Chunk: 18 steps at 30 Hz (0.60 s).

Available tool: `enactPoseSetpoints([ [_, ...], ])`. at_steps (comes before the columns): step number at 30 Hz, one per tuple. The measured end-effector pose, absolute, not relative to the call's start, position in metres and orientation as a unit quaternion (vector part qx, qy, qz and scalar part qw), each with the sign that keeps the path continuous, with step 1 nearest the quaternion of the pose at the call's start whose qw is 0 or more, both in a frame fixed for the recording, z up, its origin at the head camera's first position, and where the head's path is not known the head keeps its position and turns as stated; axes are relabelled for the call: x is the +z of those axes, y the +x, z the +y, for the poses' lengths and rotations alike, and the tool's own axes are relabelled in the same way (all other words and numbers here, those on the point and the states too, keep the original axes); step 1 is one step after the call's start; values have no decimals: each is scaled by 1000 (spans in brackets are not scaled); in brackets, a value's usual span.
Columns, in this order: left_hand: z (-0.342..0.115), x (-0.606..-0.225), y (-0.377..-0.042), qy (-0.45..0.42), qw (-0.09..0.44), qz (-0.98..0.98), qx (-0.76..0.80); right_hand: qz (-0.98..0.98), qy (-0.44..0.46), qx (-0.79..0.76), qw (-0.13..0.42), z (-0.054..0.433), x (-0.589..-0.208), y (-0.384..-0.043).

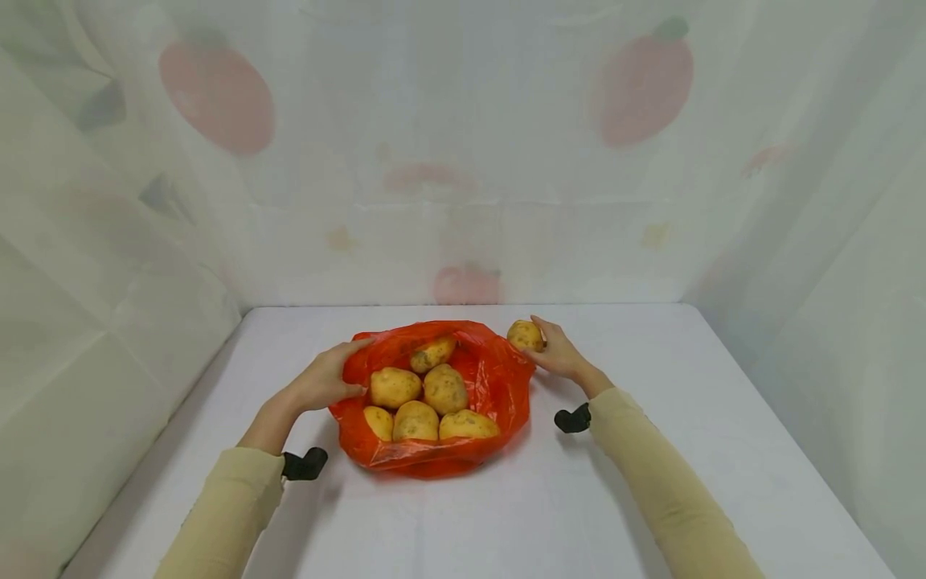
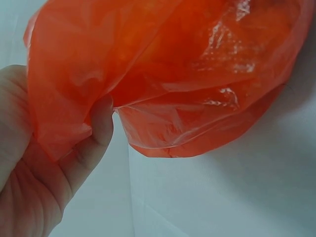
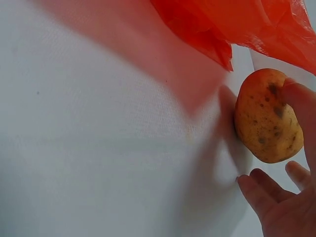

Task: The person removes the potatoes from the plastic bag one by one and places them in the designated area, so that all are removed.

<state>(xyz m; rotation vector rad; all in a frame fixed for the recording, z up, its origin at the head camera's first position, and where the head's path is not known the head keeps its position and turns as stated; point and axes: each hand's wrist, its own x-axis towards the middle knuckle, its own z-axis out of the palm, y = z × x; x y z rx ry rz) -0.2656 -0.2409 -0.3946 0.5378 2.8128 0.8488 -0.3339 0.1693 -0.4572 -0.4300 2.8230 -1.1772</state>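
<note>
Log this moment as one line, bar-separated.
left hand: pinches red bag | right hand: touches potato outside bag | bag: open, six potatoes visible inside

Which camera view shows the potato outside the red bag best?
The right wrist view: the potato appears largest, its dark spots clear, the right grip touching it. The head view shows it small beside the red bag; the left wrist view omits it.

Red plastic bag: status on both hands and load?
Left hand gripping red plastic bag. Right hand at round yellow-brown potato outside, thumb touching. Six more potatoes visible inside. Bag's side between.
</note>
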Motion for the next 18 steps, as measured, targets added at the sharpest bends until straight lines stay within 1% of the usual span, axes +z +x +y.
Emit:
enactPoseSetpoints([
  [12, -241, -394, -265, 166, 85, 940, 287, 917, -168, -361, -30, 178, -451, -326],
  [18, -242, -394, -265, 173, 80, 940, 284, 912, -182, -361, -60, 179, -446, -321],
])
